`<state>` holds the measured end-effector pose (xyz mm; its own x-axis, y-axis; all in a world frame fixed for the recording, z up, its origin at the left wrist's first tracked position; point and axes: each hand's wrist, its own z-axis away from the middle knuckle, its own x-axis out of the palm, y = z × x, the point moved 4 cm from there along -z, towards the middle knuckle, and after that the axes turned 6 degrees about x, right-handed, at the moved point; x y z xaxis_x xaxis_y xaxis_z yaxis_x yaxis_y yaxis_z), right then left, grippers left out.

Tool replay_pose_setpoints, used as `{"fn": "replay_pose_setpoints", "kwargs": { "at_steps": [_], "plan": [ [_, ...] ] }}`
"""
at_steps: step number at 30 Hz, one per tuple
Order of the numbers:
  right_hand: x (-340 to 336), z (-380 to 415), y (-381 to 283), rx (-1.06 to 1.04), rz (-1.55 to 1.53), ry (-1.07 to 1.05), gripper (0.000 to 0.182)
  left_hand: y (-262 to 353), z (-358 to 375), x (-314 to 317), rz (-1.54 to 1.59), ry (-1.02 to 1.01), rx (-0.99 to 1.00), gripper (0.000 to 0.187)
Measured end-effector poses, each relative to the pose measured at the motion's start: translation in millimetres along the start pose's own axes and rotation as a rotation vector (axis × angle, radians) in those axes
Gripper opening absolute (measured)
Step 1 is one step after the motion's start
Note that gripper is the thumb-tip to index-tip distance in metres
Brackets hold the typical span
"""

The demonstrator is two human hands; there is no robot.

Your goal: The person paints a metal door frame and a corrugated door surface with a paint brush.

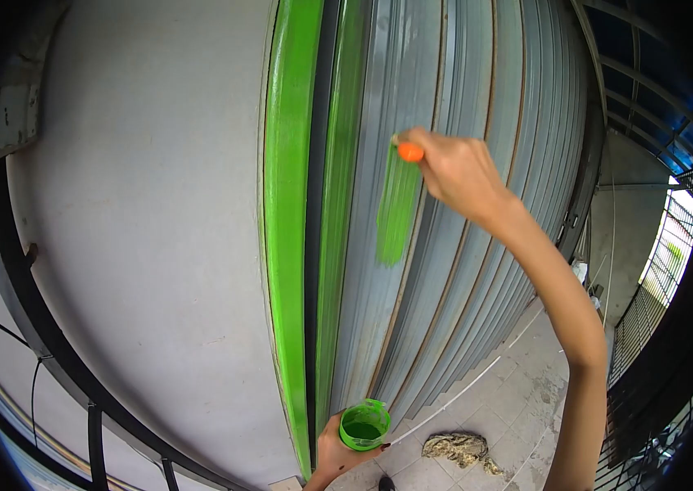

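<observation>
My right hand [463,170] is closed around the orange handle [410,152] of a paintbrush, whose bristles are mostly hidden by the hand. The brush is against a grey folding metal door [461,270], at the top of a fresh streak of green paint [396,217]. Lower down, my left hand [337,454] grips a small cup of green paint [364,425], held upright with its open top facing me. Green paint [289,204] covers the door's left frame strip, and a thinner green coat lies on the panel [338,196] beside it.
A pale wall [158,204] stands left of the door, with a dark metal railing [60,385] in front. A crumpled cloth [461,448] lies on the tiled floor [518,393]. At right there is a black metal grille [649,311].
</observation>
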<state>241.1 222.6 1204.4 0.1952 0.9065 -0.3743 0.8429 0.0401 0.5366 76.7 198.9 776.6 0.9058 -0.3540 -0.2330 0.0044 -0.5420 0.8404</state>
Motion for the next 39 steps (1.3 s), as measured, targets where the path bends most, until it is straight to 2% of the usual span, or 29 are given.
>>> {"fn": "replay_pose_setpoints", "kwargs": {
  "at_steps": [4,8,10,13,15,19,22,25,28,31,35,37,39],
  "plan": [
    [-8,-15,7,-0.086,0.091,0.132,0.011,-8,5,5,0.002,-0.037,-0.036,0.088],
    [42,74,-56,-0.292,0.133,0.101,0.012,-5,8,1,0.014,-0.025,-0.041,0.088],
    [48,111,-86,-0.333,0.079,-0.052,0.011,-3,6,-1,-0.004,-0.023,-0.028,0.087],
    [42,114,-81,-0.277,0.002,-0.099,0.012,-4,5,-2,0.013,0.007,-0.007,0.086],
    [28,79,-51,-0.142,-0.051,-0.119,0.008,-9,4,0,0.028,0.014,-0.006,0.085],
    [-17,1,4,-0.026,0.116,0.080,0.016,-6,4,2,0.071,0.017,-0.025,0.085],
    [-27,-17,15,-0.014,0.218,0.096,0.014,-3,4,2,0.030,-0.018,-0.043,0.085],
    [8,36,-22,-0.180,0.137,0.007,0.008,-2,5,1,0.016,-0.016,-0.047,0.084],
    [35,99,-68,-0.312,0.030,-0.051,0.012,-6,6,0,0.025,-0.002,-0.038,0.083],
    [32,107,-69,-0.211,-0.092,-0.251,0.010,-5,4,-2,0.038,0.015,-0.016,0.083],
    [0,41,-13,-0.065,0.014,-0.177,0.010,-13,6,-3,0.046,0.032,0.005,0.083],
    [-21,5,17,-0.040,0.052,0.051,0.016,-13,6,-2,0.046,0.025,0.004,0.082],
    [-31,-11,29,-0.046,0.105,0.161,0.016,-13,6,-2,0.053,0.012,0.003,0.082]
  ]
}}
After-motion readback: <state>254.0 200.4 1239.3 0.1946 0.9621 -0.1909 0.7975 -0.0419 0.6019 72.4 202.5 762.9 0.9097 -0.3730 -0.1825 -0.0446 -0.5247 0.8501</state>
